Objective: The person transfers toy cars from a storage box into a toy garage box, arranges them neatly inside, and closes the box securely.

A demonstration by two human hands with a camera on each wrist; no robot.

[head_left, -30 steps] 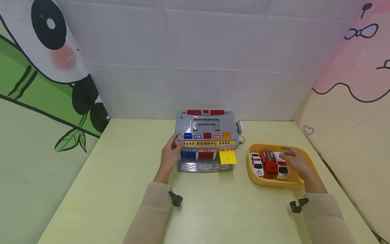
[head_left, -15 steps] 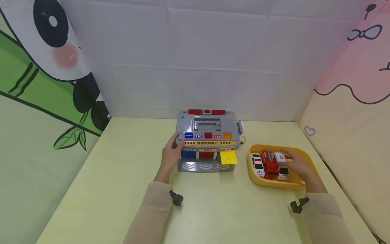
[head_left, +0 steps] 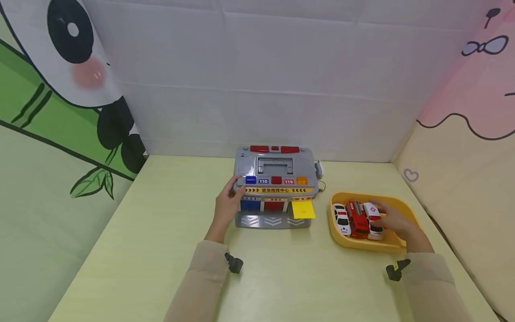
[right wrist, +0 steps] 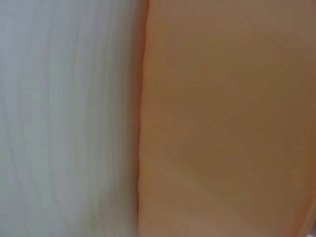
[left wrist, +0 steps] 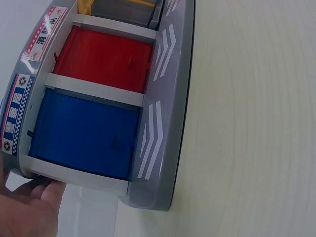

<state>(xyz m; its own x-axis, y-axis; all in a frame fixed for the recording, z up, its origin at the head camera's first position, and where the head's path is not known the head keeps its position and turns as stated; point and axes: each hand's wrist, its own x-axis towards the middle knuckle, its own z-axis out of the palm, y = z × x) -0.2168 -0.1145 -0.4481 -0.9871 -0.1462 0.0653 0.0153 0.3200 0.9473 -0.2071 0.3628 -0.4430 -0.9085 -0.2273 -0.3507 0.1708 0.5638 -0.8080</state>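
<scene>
The right hand [head_left: 396,220] has come down into the yellow plastic tray [head_left: 404,244] and now closes around the white toy ambulance [head_left: 373,219], while the left hand [head_left: 227,206] keeps gripping the grey toy garage [head_left: 275,172] at its left corner.

A pale wooden table [head_left: 161,250] stands between a panda wall [head_left: 60,89], white backdrop [head_left: 261,80] and pink wall [head_left: 474,112].

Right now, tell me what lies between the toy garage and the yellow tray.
In the head view, only bare table separates the toy garage from the yellow tray; a small white piece with a dark cord sits farther back.
</scene>
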